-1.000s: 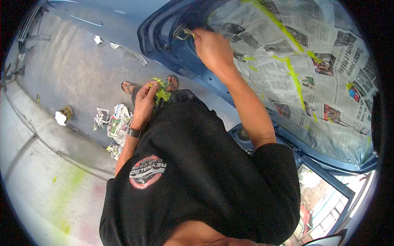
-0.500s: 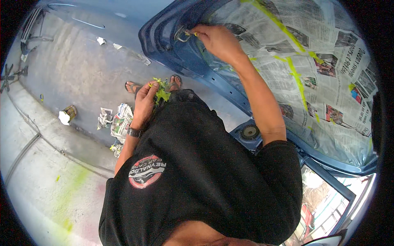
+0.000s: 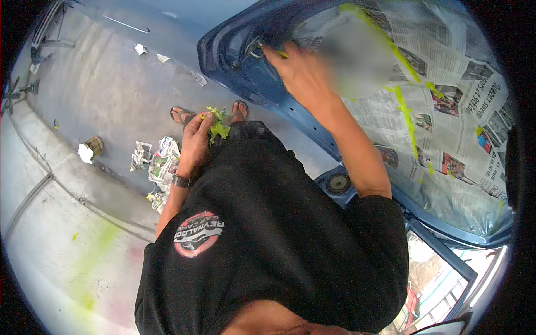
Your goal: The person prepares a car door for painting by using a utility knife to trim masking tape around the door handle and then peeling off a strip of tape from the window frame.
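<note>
My left hand (image 3: 195, 140), with a dark watch on its wrist, pinches a crumpled wad of yellow-green masking tape (image 3: 219, 129) in front of my lap. My right hand (image 3: 298, 70) reaches to the edge of an open blue car door (image 3: 223, 50). Its fingertips are beside the metal door latch (image 3: 254, 49), and a small bit of yellow-green tape shows between the fingers. Sheets of newspaper (image 3: 474, 134) cover the inside of the door, held by strips of the same tape and clear plastic film.
Crumpled newspaper (image 3: 163, 167) lies on the floor left of my feet. A tin can (image 3: 92, 149) stands near a pale, paint-smudged wall (image 3: 50, 240). Paper scraps (image 3: 140, 49) lie beyond my feet. A round speaker (image 3: 339, 183) sits low in the door, close to my right arm.
My right hand has shifted slightly down and right, its fingers now curled beside the latch. My left hand still holds the tape wad. The whole view has shifted slightly.
</note>
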Demonstrator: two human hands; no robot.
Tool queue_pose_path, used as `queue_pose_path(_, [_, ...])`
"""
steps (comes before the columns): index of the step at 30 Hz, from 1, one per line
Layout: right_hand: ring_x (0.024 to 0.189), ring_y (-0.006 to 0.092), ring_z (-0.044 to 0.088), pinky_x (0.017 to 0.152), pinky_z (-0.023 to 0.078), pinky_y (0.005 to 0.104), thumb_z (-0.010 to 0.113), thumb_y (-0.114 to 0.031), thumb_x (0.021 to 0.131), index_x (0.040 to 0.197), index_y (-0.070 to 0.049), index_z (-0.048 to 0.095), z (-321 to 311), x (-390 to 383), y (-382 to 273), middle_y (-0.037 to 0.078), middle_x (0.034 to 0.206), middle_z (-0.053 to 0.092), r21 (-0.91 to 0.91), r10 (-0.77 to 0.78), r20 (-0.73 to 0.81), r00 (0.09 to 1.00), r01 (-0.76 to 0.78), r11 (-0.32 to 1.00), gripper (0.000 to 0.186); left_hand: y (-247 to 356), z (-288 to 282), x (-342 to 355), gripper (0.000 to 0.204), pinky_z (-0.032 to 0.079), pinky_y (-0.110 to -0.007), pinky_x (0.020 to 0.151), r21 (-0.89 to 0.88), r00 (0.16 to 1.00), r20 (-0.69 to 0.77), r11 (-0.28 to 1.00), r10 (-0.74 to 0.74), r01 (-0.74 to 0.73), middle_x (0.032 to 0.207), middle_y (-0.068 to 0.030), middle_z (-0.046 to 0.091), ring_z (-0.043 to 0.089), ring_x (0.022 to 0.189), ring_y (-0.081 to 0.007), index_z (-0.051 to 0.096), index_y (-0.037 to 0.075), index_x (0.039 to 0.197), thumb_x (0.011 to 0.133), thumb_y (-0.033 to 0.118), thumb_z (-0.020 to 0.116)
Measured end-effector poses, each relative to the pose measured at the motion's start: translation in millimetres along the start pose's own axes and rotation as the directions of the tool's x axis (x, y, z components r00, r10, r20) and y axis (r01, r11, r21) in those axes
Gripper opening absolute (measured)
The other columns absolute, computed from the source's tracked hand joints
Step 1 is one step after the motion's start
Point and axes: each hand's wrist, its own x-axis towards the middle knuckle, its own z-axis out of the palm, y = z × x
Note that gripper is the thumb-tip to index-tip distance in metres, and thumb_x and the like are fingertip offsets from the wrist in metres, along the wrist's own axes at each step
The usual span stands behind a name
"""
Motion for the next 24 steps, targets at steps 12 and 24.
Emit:
queue_pose_path(12, [0.057,0.0253,0.060,0.052,0.044,0.0333,0.066,-0.024,0.088,0.090,-0.007,0.060,47,-44,-22,0.008,0.070,0.063,0.653,0.573,0.105,0.813,-0.491,0.577,0.018,6,-1,-2,0.027,0.042,-0.022,0.078,0.091,1.000,-0.011,0.996,0.002,-0.001,0.094,0.0032,0.062,0.053,0.086,-0.0053,0.062,0.002,0.105,0.099,0.028,0.055])
queue_pose_path(24, [0.058,0.0069,0.049,0.052,0.040,0.0250,0.075,-0.020,0.084,0.093,-0.003,0.063,141,8,-74,-0.001,0.069,0.057,0.993,0.902,0.031,0.430,-0.119,0.022,0.024,20,-7,-28,0.025,0.043,-0.022,0.077,0.264,0.999,-0.032,0.964,-0.030,0.037,0.091,0.0029,0.060,0.053,0.084,-0.0057,0.063,0.003,0.104,0.099,0.025,0.054])
